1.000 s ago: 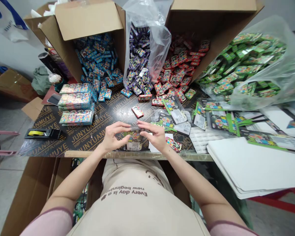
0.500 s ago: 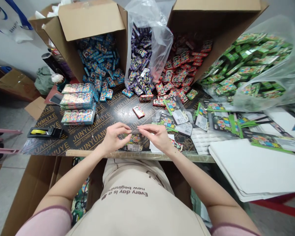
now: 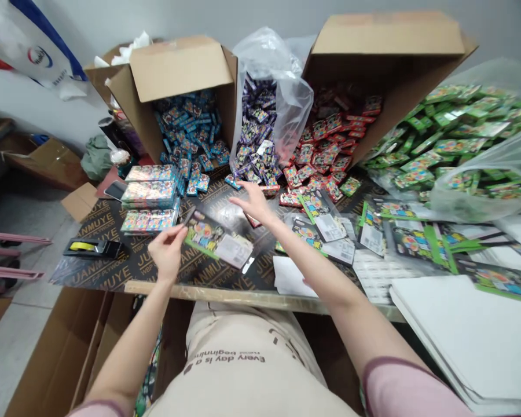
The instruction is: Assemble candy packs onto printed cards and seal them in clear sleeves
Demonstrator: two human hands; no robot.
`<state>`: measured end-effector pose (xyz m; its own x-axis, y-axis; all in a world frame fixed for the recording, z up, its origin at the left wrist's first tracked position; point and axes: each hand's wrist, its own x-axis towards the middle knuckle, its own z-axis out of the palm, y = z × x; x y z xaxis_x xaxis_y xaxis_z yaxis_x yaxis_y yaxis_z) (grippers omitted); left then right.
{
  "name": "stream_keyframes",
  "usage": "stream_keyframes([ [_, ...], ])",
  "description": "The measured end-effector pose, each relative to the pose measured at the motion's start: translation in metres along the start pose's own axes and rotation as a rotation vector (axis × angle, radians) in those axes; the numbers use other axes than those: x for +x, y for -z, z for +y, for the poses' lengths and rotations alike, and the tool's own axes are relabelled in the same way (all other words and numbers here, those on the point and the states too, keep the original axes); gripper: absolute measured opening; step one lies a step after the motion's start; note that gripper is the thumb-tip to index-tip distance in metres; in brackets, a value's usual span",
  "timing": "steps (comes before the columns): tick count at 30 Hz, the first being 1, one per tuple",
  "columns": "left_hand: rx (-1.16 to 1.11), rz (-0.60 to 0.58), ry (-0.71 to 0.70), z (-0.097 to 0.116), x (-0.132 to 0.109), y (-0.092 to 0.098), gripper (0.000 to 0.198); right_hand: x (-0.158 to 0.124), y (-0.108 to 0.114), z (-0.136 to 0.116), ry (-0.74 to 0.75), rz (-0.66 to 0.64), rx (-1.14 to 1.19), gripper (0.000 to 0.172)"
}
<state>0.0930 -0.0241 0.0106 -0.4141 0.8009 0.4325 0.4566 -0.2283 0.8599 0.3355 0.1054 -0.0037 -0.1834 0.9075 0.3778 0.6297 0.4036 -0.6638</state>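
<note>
Head view: left hand [image 3: 168, 255] pinches clear card sleeve [image 3: 219, 238] by its corner above the desk [image 3: 113, 272], right hand [image 3: 254, 200] open, reaching at purple packs [image 3: 256, 162]; filling step, next needs one pack pinched.

From my remote seat I take the clear bag of packs [image 3: 264, 124] at the counter's [image 3: 125, 263] back as landmark. Left of it lies 1 open box [image 3: 180, 87], right of it another box [image 3: 386, 63]. Before it, toward me, lies a flat packet [image 3: 219, 240]. Far left of it sits a tape dispenser [image 3: 93, 248].
</note>
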Motion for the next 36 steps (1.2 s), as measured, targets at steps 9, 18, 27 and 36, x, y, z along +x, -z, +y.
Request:
stream_keyframes([
  [9, 0.447, -0.884, -0.328, -0.042, -0.046, -0.010, 0.072, 0.067, -0.057, 0.051, -0.260, -0.189, -0.480, 0.045],
  [18, 0.537, -1.302, -0.529, -0.029, -0.050, -0.059, 0.094, 0.032, -0.054, 0.058, 0.076, -0.388, -0.467, 0.088],
  [27, 0.643, -1.278, -0.558, -0.022, -0.052, -0.058, 0.085, 0.075, -0.058, 0.037, 0.150, -0.609, -0.452, 0.092],
  [36, 0.210, -0.840, -0.174, -0.028, -0.012, -0.052, 0.097, -0.040, 0.015, -0.003, 0.003, -0.247, 0.553, 0.079],
])
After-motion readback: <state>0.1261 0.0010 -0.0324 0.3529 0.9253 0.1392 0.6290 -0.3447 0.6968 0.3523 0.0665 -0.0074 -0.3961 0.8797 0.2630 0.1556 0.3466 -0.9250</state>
